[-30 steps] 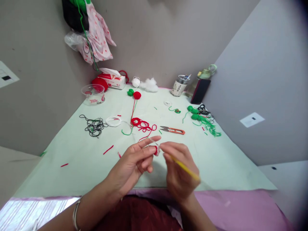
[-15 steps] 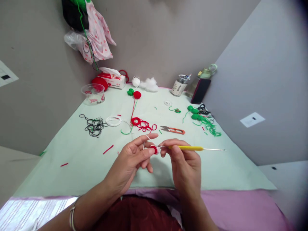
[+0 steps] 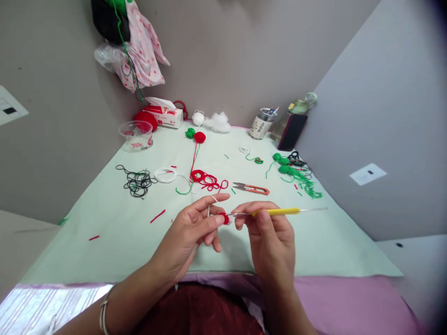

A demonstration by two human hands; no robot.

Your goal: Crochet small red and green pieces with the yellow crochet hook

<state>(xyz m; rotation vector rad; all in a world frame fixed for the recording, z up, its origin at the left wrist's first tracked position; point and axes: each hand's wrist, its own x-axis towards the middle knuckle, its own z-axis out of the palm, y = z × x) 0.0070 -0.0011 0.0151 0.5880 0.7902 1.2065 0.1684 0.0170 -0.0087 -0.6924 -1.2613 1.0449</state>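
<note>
Between its thumb and fingers my left hand [image 3: 197, 225] pinches a small red and white crochet piece [image 3: 225, 218]. White yarn [image 3: 213, 198] loops over its raised index finger. My right hand [image 3: 270, 232] grips the yellow handle of a crochet hook [image 3: 282, 211], whose thin metal shaft points left and meets the piece. The hook's other metal end sticks out to the right. Orange thread snips [image 3: 251, 188] lie just beyond the hands, beside a tangle of red yarn [image 3: 209, 179].
Black cord [image 3: 137, 181] and a white coil [image 3: 165, 175] lie left. A plastic tub [image 3: 136, 136] and tissue box [image 3: 167, 116] stand at back left; a pen jar [image 3: 261, 124] and phone [image 3: 292, 132] at back right. Green yarn pieces [image 3: 296, 174] lie on the right.
My right hand has shifted slightly right with the crochet hook, drawing it back from the piece and tilting its far end up. My left hand stays nearly where it was.
</note>
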